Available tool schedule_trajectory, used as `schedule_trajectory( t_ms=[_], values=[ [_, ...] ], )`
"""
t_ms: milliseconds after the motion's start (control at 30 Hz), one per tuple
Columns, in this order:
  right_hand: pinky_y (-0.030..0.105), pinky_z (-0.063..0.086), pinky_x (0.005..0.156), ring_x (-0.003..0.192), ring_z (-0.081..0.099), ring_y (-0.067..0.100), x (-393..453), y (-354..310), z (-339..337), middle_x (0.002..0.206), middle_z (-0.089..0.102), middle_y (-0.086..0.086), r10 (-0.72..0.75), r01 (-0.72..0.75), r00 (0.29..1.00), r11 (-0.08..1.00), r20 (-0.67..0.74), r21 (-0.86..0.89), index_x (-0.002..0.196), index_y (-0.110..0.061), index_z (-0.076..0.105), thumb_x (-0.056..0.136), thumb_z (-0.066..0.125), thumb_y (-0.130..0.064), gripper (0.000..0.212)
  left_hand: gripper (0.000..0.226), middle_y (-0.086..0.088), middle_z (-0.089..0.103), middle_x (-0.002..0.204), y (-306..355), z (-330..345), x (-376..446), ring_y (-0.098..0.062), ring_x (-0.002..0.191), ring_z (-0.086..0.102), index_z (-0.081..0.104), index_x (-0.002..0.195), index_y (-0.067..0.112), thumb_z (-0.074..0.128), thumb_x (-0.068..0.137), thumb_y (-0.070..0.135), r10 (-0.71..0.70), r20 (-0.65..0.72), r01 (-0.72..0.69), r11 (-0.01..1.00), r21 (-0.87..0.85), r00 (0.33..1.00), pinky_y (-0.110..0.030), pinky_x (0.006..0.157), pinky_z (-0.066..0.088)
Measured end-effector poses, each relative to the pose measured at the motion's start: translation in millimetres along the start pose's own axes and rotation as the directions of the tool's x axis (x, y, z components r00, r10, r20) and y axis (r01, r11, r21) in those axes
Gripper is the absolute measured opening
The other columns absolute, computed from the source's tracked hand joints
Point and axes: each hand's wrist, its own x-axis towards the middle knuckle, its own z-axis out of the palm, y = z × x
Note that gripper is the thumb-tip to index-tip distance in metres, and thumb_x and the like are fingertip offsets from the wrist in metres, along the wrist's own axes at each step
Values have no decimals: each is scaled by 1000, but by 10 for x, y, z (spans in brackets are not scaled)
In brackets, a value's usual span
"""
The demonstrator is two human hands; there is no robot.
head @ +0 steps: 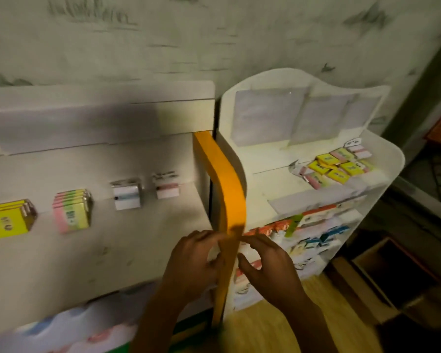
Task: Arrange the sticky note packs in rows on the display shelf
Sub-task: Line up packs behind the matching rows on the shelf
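Sticky note packs (pixel 71 211): four stacks in row, left shelf (pixel 148 225); hands (pixel 237 253) together, grasp unclear.

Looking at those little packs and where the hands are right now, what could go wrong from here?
The loose pile of packs lies near the right shelf's outer edge, so a careless reach might knock some off. The four stacks on the left shelf, like the yellow stack, lean against a thin ledge and could tip forward if bumped. Both the left hand and right hand sit by the orange divider; whether either has a grip on anything is unclear.
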Motion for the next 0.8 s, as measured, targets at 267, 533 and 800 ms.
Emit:
schedule_trajectory(
  t_ms=[267, 533, 800],
  values=[
    [28, 51, 83, 110, 59, 10, -385, 1260, -957, 124, 62, -13, 68, -73, 996, 993, -59, -92, 129, -36, 57, 88, 49, -51, 44, 42, 15, 59, 130, 1182, 931, 331, -6, 113, 57, 54, 132, 36, 60, 90, 39, 3, 60, -9, 995, 101, 998, -22, 96, 45],
    [29, 51, 87, 115, 57, 11, -384, 2308, -1603, 128, 60, -13, 166, -175, 981, 980, -96, -95, 131, -36, 55, 91, 52, -53, 43, 45, 16, 60, 128, 1829, 1657, 1046, -9, 113, 56, 51, 132, 39, 54, 88, 47, 1, 108, -19, 986, 165, 994, -30, 99, 47],
    [33, 50, 95, 121, 54, 13, 210, 3240, -1895, 136, 56, -13, 231, -232, 973, 964, -26, -131, 135, -38, 49, 93, 51, -55, 46, 44, 8, 59, 133, 1994, 2401, 2038, -14, 116, 55, 51, 136, 35, 55, 92, 40, -78, 85, 65, 988, 142, 993, -37, 104, 44]
  ],
)
